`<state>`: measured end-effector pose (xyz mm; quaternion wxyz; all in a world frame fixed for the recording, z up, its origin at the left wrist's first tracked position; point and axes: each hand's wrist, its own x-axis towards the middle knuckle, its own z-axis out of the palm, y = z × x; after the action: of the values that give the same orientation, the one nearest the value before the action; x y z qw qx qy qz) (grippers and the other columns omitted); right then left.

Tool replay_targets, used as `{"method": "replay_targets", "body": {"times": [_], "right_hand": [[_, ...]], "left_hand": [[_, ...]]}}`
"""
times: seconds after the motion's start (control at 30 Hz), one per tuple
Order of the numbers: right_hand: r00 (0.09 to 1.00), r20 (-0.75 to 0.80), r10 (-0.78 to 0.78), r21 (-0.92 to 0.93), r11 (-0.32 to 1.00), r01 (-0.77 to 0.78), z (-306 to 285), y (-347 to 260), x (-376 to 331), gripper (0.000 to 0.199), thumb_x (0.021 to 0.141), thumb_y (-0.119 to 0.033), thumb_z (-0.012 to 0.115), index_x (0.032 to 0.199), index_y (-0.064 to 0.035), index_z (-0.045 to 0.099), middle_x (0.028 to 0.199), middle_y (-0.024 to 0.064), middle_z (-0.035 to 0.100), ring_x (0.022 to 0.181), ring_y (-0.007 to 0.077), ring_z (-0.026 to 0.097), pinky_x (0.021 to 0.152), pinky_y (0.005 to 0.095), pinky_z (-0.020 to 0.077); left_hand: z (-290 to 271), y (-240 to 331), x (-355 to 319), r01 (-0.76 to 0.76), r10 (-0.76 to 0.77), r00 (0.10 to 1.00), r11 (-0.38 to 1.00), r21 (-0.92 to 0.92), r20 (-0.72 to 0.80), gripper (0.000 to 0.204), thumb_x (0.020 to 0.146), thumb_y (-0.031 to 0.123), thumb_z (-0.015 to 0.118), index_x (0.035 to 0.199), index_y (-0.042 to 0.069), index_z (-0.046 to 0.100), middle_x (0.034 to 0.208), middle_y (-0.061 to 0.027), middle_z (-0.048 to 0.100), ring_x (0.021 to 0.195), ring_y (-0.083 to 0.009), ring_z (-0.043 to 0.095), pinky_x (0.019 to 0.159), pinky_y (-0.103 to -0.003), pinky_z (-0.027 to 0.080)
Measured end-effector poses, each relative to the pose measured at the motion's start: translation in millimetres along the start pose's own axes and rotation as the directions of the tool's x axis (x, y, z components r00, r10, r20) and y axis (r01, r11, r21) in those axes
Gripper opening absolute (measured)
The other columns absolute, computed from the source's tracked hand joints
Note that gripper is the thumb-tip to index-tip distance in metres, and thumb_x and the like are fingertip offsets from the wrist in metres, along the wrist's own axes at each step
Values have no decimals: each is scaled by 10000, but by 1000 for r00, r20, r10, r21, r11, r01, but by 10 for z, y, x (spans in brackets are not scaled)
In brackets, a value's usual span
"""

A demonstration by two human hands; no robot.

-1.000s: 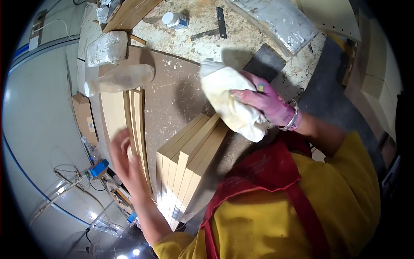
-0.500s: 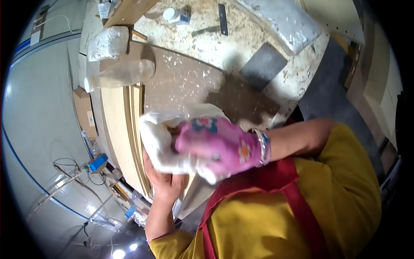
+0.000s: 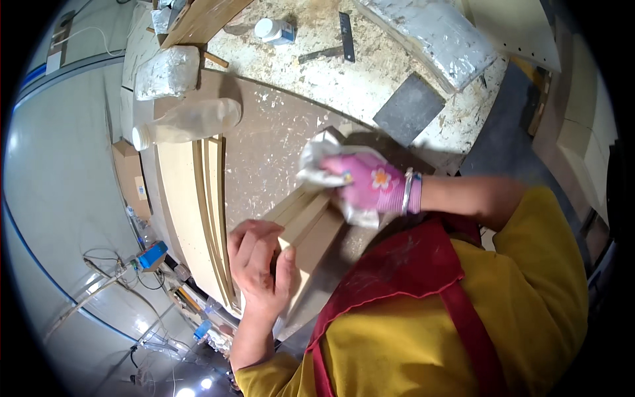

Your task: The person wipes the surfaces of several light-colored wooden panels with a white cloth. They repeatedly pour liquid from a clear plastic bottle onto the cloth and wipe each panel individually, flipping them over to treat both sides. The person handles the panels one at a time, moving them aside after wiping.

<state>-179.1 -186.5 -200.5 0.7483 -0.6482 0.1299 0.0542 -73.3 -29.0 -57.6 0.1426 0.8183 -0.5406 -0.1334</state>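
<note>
A pale wooden piece (image 3: 309,228) with lengthwise ridges lies at an angle in front of me. My left hand (image 3: 256,264), bare, grips its near end, with the fingers over one edge and the thumb on the other side. My right hand (image 3: 370,182) wears a pink flowered glove and is closed on a white cloth (image 3: 317,165). The cloth is crumpled, blurred by motion and pressed against the wood towards its far end. It hides part of that end, and a corner of it hangs below the glove.
Long pale boards (image 3: 188,218) lie to the left on the brown panel (image 3: 264,132). A clear plastic bottle (image 3: 192,121) rests across their far end. Beyond are a wrapped bundle (image 3: 167,73), a white jar (image 3: 274,30), a metal square (image 3: 346,36), a dark plate (image 3: 409,108) and a plastic-wrapped slab (image 3: 430,40).
My right hand has moved the cloth away from my left hand, along the wood towards the far end. The wood's near end and my left fingers have come into sight.
</note>
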Motion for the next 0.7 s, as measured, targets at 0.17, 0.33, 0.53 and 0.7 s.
{"method": "replay_targets", "body": {"times": [0.17,0.33,0.53,0.7], "right_hand": [[769,-254,-586,-36,801,598,435,-50,-22,569,747,-240,717,1234,-27,516,1047,160,651,872,261,671,732,381,550],[998,-54,29,149,989,-21,111,271,-34,492,774,-217,639,1231,-80,522,884,152,670,755,298,678,721,414,555],[867,-305,-395,-182,917,354,351,40,-145,427,747,-199,665,1106,-1,547,924,201,652,826,357,664,719,411,536],[990,-67,-122,-231,967,104,75,183,-105,454,732,-155,658,1148,-39,515,824,175,635,731,360,644,624,421,503]], "left_hand": [[31,28,17,-44,45,999,997,58,-14,262,822,267,618,839,6,621,859,-110,616,908,-332,547,806,-405,430],[60,78,-42,25,-24,999,999,22,-42,258,831,265,606,846,8,621,891,-102,627,916,-324,546,808,-397,433],[27,61,14,-3,4,1000,1000,26,-13,295,862,293,584,869,0,613,892,-111,612,906,-331,541,810,-414,424],[106,78,-38,48,-47,998,999,12,-52,423,888,377,532,844,-38,596,883,-132,609,901,-309,506,790,-373,387]]}}
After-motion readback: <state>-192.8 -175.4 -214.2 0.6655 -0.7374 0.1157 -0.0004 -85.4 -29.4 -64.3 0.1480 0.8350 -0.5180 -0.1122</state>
